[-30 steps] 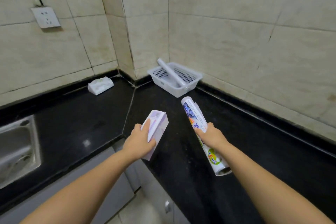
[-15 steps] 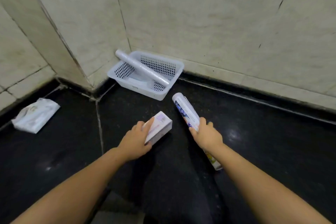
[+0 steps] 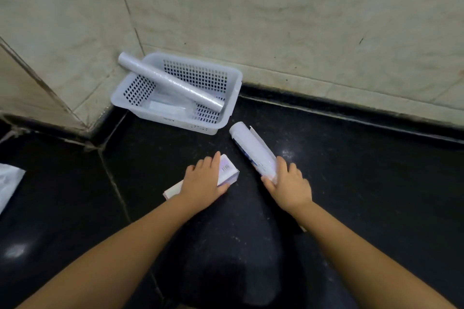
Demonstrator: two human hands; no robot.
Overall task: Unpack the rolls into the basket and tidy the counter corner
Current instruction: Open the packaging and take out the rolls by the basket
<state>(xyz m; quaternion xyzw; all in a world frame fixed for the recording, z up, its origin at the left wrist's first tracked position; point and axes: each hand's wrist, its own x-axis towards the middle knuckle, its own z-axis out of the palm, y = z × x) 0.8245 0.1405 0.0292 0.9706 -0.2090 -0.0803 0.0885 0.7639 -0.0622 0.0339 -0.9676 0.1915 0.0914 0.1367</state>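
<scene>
A white perforated basket (image 3: 229, 98) stands in the counter corner against the tiled wall. One clear-wrapped roll (image 3: 170, 83) lies slanted across it, its upper end resting over the back-left rim. A small white packet lies on the basket floor. My left hand (image 3: 203, 180) grips a white and lilac box (image 3: 227, 170) low over the black counter (image 3: 364, 170). My right hand (image 3: 288, 183) holds a printed roll (image 3: 251, 148) in its wrapper, far end pointing toward the basket's front-right corner. The roll's near end is hidden under my forearm.
A white plastic packet (image 3: 8, 185) lies at the far left edge of the counter. Tiled walls close off the back and the left of the corner. A seam runs across the counter left of my left hand.
Both hands have moved down and forward toward the basket with the box and the printed roll, now close to the counter. The view has shifted closer to the corner.
</scene>
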